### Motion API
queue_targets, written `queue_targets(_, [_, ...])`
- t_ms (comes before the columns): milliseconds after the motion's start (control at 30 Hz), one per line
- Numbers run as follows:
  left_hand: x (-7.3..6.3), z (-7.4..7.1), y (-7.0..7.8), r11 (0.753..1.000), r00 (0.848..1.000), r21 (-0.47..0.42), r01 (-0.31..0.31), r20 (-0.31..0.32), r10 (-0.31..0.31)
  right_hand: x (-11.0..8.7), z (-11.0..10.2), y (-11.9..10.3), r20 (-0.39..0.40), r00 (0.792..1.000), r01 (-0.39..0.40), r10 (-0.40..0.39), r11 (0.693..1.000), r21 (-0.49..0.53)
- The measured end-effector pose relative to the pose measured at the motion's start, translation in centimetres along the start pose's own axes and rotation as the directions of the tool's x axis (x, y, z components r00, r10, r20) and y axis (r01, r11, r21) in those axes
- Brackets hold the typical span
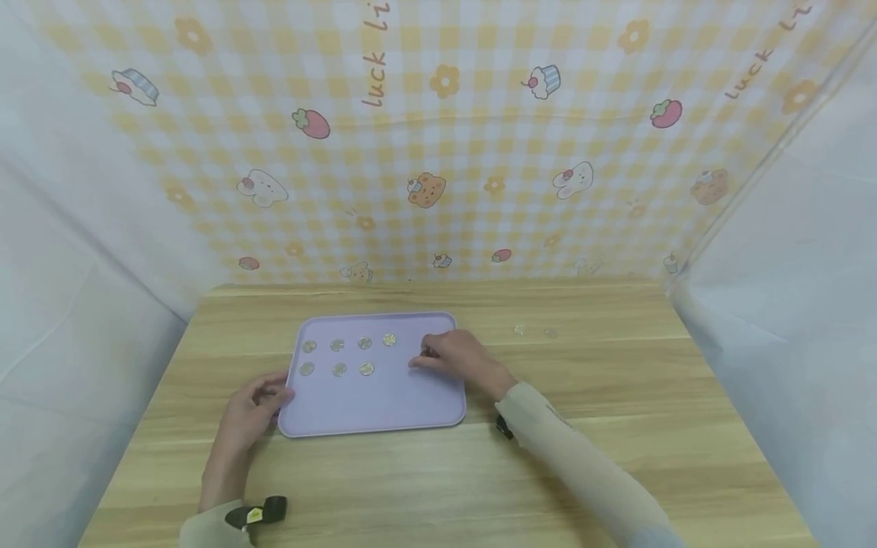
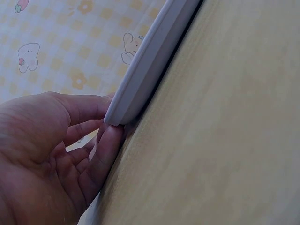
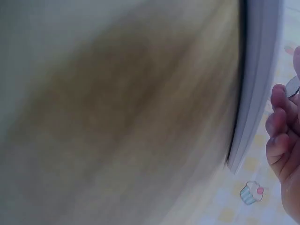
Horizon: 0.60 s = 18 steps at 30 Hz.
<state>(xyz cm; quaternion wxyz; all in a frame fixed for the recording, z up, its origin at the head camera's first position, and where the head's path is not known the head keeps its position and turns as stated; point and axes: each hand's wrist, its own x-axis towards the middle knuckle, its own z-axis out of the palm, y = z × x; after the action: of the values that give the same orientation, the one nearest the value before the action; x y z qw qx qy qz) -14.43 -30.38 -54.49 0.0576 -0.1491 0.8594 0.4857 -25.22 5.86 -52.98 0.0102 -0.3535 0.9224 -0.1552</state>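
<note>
A shallow lilac tray (image 1: 373, 407) lies on the wooden table. Several small shiny round discs (image 1: 337, 345) sit on it in two rows, toward its left and back. At the tray's left edge my left hand (image 1: 250, 411) pinches the rim; the left wrist view shows the fingers (image 2: 105, 150) against the corner of the tray. Over the right part of the tray is my right hand (image 1: 455, 354), fingers curled. In the right wrist view it pinches a small greyish round disc (image 3: 292, 87) between the fingertips, partly cut off by the frame edge.
Two more small discs, one (image 1: 519, 329) beside the other (image 1: 551, 332), lie on the table (image 1: 603, 411) right of the tray. A yellow checked cloth (image 1: 479, 152) hangs behind the table, with white sheets (image 1: 788, 266) at both sides.
</note>
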Motion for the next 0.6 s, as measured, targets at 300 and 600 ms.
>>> queue_targets(300, [0.4, 0.1, -0.2, 0.999, 0.999, 0.029, -0.042, -0.005, 0.042, 0.5, 0.4, 0.0, 0.13, 0.991, 0.022, -0.02, 1.0, -0.017])
queue_targets(600, [0.3, -0.1, -0.1, 1.0, 1.0, 0.031, -0.001, -0.013, 0.002, 0.7, -0.9, 0.1, 0.201, 0.977, -0.128, 0.076, 0.958, 0.255])
